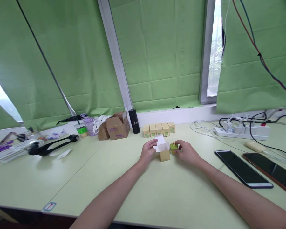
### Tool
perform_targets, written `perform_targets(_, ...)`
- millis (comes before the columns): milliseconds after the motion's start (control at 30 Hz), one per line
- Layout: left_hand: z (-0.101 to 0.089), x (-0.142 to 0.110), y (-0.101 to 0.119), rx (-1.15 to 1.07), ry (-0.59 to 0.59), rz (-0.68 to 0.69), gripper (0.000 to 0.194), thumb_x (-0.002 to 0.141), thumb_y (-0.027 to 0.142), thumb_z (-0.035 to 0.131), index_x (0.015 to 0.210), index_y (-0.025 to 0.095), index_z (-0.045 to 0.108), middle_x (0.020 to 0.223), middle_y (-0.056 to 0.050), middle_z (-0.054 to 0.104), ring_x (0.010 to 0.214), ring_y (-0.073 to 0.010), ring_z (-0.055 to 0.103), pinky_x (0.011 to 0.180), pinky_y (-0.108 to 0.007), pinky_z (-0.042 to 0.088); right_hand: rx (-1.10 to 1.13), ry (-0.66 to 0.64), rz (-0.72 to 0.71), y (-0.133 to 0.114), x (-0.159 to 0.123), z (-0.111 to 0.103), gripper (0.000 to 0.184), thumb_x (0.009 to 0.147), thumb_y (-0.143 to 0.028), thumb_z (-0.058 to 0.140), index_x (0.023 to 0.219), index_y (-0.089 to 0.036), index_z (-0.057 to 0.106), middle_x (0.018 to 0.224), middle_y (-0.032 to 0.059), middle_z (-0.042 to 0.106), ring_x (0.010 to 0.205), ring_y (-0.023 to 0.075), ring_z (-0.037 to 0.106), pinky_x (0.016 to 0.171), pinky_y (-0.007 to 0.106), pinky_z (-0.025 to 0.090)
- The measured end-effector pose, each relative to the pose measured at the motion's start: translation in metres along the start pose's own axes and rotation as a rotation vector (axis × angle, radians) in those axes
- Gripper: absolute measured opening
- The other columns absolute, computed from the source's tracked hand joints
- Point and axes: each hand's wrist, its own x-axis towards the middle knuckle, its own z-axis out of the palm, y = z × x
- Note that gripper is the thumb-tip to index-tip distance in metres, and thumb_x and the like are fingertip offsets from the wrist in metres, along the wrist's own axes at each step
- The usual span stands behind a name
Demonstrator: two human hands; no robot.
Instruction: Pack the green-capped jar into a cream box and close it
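A small tan cardboard box (165, 156) stands upright on the table with its white-lined lid flap (160, 143) raised. My left hand (148, 150) is at the left of this box, its fingers closed on the edge of the flap. Just right of the box, my right hand (186, 152) grips a small green-topped jar (173, 147) with a yellow ring on top. The jar's lower part looks clear with something yellow inside, and fingers cover its right side. Behind the hands, several similar small boxes (159, 129) stand in a row.
Two phones (243, 168) (273, 170) lie at the right, before a white power strip (243, 131) with tangled cables. A black tumbler (134, 121), a brown carton (118, 128) and a drink cup (82, 130) line the back. A black strap-like item (53, 147) lies at left.
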Motion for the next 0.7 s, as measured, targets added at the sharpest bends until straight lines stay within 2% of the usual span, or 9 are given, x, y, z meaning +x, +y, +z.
perform_targets(267, 0.0010, -0.0038, 0.0009, -0.044, -0.024, -0.091, 0.061, 0.056, 0.013, 0.061, 0.116, 0.018, 0.070, 0.098, -0.007, 0.073, 0.088, -0.0219, 0.068, 0.075, -0.032, 0.051, 0.002, 0.003, -0.011, -0.0013, -0.0002, -0.0006, 0.034, 0.084, -0.019, 0.065, 0.117, -0.019, 0.072, 0.103, 0.0101, 0.077, 0.088, 0.0226, 0.070, 0.076, 0.031, 0.050)
perform_targets(467, 0.0002, -0.0025, 0.0020, -0.034, -0.017, -0.089, 0.062, 0.054, 0.013, 0.061, 0.115, 0.016, 0.071, 0.098, -0.008, 0.072, 0.091, -0.0224, 0.068, 0.075, -0.031, 0.050, 0.004, 0.008, -0.029, 0.0014, 0.0004, 0.0007, 0.031, 0.084, -0.016, 0.063, 0.114, -0.020, 0.071, 0.099, 0.0077, 0.077, 0.081, 0.0207, 0.068, 0.072, 0.031, 0.049)
perform_targets(567, 0.0006, -0.0023, 0.0035, -0.055, -0.010, -0.096, 0.064, 0.052, 0.012, 0.061, 0.115, 0.013, 0.071, 0.098, -0.008, 0.072, 0.089, -0.0212, 0.067, 0.074, -0.029, 0.048, 0.037, 0.079, -0.024, 0.0042, 0.0024, 0.0011, 0.031, 0.085, -0.018, 0.063, 0.115, -0.021, 0.068, 0.103, 0.0074, 0.076, 0.082, 0.0207, 0.069, 0.073, 0.032, 0.051)
perform_targets(700, 0.0002, -0.0026, 0.0040, -0.068, -0.033, -0.096, 0.064, 0.052, 0.013, 0.062, 0.115, 0.013, 0.071, 0.097, -0.009, 0.072, 0.086, -0.0206, 0.067, 0.075, -0.029, 0.047, 0.195, 0.241, -0.018, 0.0025, 0.0055, -0.0032, 0.033, 0.086, -0.026, 0.065, 0.119, -0.023, 0.066, 0.112, 0.0077, 0.075, 0.088, 0.0218, 0.071, 0.075, 0.035, 0.055)
